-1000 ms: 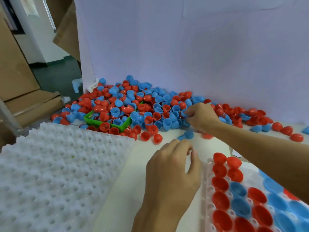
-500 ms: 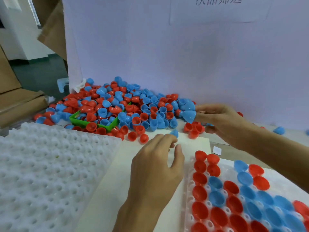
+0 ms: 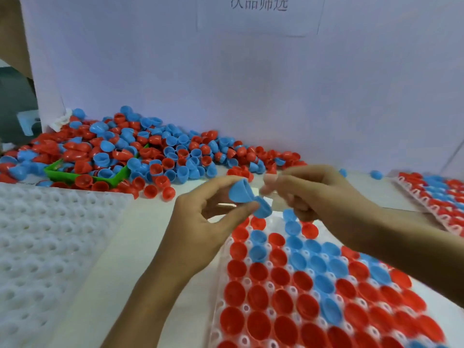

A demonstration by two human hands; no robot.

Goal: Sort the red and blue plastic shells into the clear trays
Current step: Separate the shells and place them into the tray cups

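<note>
Half a second ago the left hand point(image 3: 200, 222) lay low over the table with nothing in it, and the right hand point(image 3: 319, 194) held a blue shell out beside the pile. Now both hands have met above the far end of the near clear tray point(image 3: 221, 297). The left hand pinches a blue shell point(image 3: 239, 192) between thumb and forefinger, its open mouth tilted up and to the right; a second blue shell point(image 3: 263, 209) sits just below it at the thumb tip, touching it or nearly so. The right hand is blurred, fingers curled close by the shells — whether it grips either one cannot be told.

The near tray holds red and blue shells seated mouth-up in its pockets (red mostly along the left and bottom, blue in a diagonal band through the middle). A second tray point(image 3: 431, 194) at the far right also carries red and blue shells in rows. A green tray point(image 3: 72, 175) sits half buried in the loose pile of shells point(image 3: 150, 151) against the white backboard point(image 3: 251, 84), with shells lying inside it. A white dimpled foam sheet point(image 3: 50, 247) lies at the left.
</note>
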